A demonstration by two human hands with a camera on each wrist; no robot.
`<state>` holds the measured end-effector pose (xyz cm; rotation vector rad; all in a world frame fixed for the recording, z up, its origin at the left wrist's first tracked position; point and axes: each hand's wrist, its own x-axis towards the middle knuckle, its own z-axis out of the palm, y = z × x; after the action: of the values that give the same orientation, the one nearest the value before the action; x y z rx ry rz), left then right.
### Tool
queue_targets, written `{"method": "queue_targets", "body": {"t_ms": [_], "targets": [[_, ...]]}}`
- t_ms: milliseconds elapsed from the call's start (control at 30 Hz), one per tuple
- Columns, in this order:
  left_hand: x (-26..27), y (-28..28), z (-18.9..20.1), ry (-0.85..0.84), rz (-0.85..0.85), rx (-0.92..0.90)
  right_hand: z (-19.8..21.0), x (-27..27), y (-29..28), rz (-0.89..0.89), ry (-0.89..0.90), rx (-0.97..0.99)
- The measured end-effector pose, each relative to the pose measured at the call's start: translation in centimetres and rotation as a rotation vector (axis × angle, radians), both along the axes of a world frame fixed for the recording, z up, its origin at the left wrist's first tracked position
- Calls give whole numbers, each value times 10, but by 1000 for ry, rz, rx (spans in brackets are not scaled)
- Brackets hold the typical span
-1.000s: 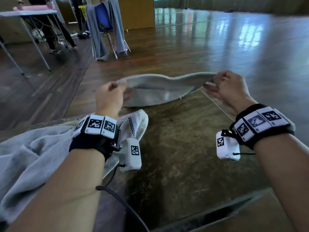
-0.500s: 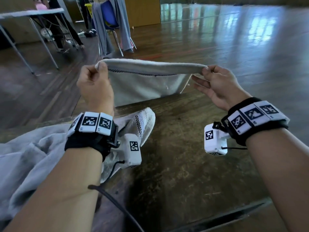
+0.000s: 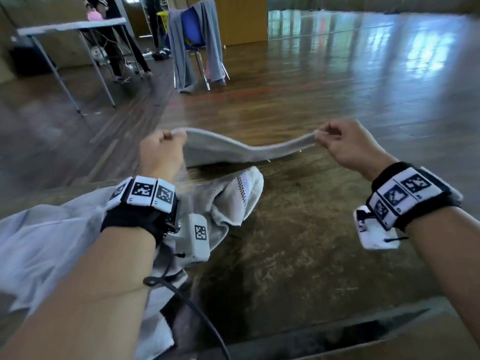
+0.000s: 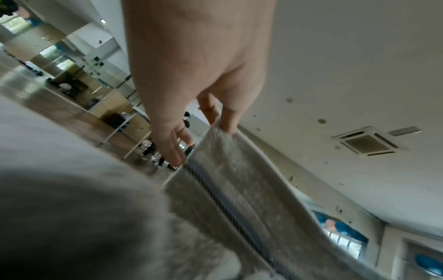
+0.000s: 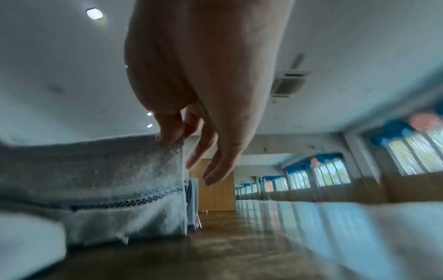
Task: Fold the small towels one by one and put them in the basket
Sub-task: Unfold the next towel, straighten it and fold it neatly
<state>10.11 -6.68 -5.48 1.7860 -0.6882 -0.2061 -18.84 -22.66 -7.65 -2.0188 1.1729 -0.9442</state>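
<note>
Both hands hold one small pale grey terry towel (image 3: 233, 149) stretched between them above the far edge of the worn brown table (image 3: 298, 242). The left hand (image 3: 159, 154) pinches one top corner between thumb and forefinger, the other fingers loosely extended; the right hand (image 3: 348, 144) pinches the opposite corner the same way. The towel sags in the middle, its lower part hanging toward the tabletop. A crumpled heap of pale grey towels (image 3: 233, 198) lies on the table under the left wrist
</note>
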Motion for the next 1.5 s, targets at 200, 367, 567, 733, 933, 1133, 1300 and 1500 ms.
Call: {"method": "queue_targets", "body": {"t_ms": [200, 367, 567, 733, 933, 1133, 1300, 1500], "targets": [[4, 65, -22, -152, -276, 376, 0, -33, 48, 79, 250, -172], [-13, 108, -7, -253, -407, 244, 17, -72, 98, 6, 94, -250], [-32, 143, 4, -356, -502, 67, 35, -106, 153, -15, -114, -289], [-46, 163, 10, -238, -648, 35, 43, -119, 176, 31, -83, -196], [-42, 176, 4, 304, -1078, 506, 21, -144, 177, 403, 156, 664], [-42, 142, -7, -112, -609, 233, 1, -131, 154, -21, 89, 415], [-44, 110, -12, -335, -407, 116, -16, -109, 127, -202, 165, 168], [-41, 81, -28, -307, -369, 263, -34, -89, 105, -231, 334, 57]]}}
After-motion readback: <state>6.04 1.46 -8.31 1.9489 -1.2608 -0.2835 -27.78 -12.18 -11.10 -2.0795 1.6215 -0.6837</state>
